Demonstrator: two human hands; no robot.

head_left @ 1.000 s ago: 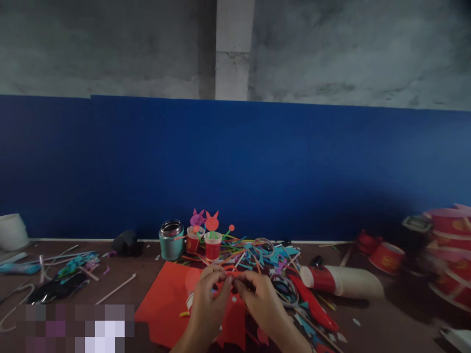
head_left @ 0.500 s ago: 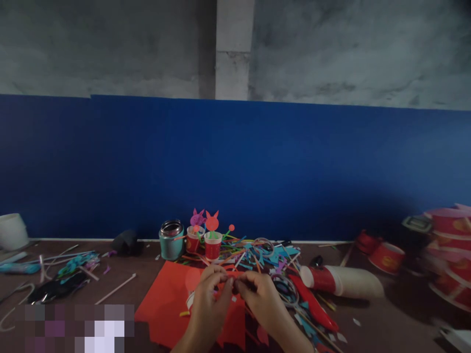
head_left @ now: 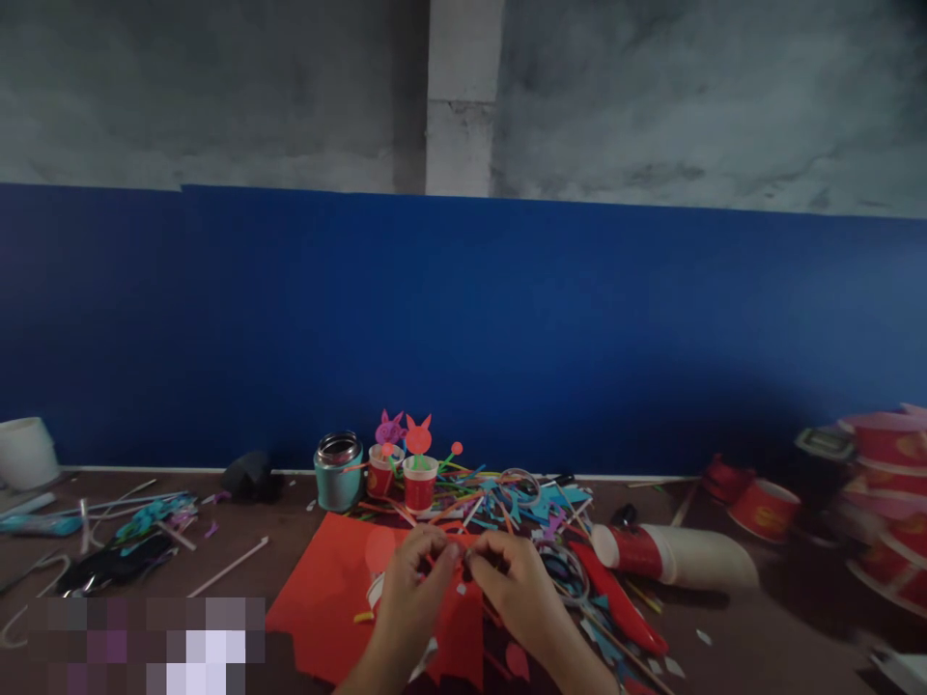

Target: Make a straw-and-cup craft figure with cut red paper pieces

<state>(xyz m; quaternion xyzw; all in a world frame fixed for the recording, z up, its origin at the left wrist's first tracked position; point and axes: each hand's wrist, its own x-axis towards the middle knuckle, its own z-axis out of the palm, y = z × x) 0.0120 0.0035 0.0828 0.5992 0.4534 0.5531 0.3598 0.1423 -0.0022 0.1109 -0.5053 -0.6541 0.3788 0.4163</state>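
My left hand (head_left: 414,591) and my right hand (head_left: 516,577) are close together over the red paper sheet (head_left: 319,589). Thumb and fingers of each are pinched, tip facing tip. Whatever lies between the fingertips is too small and dark to make out. A white cup rim (head_left: 375,591) shows partly behind my left hand, with a small yellow strip (head_left: 363,618) beside it. Just beyond the hands stand a red paper cup (head_left: 420,487) bearing a red cat-like paper head (head_left: 418,437) and another cup (head_left: 381,475) with a purple head (head_left: 389,427).
A teal flask (head_left: 338,473) stands open behind the sheet. Colourful straws and paper scraps (head_left: 521,497) lie heaped at the back. Right of my hands are red-handled scissors (head_left: 619,603) and a lying stack of paper cups (head_left: 695,555). More red cups (head_left: 887,483) are piled far right.
My fingertips have drawn very slightly apart. A whitish scrap now shows beside my left wrist. The cups and the sheet stay where they were.
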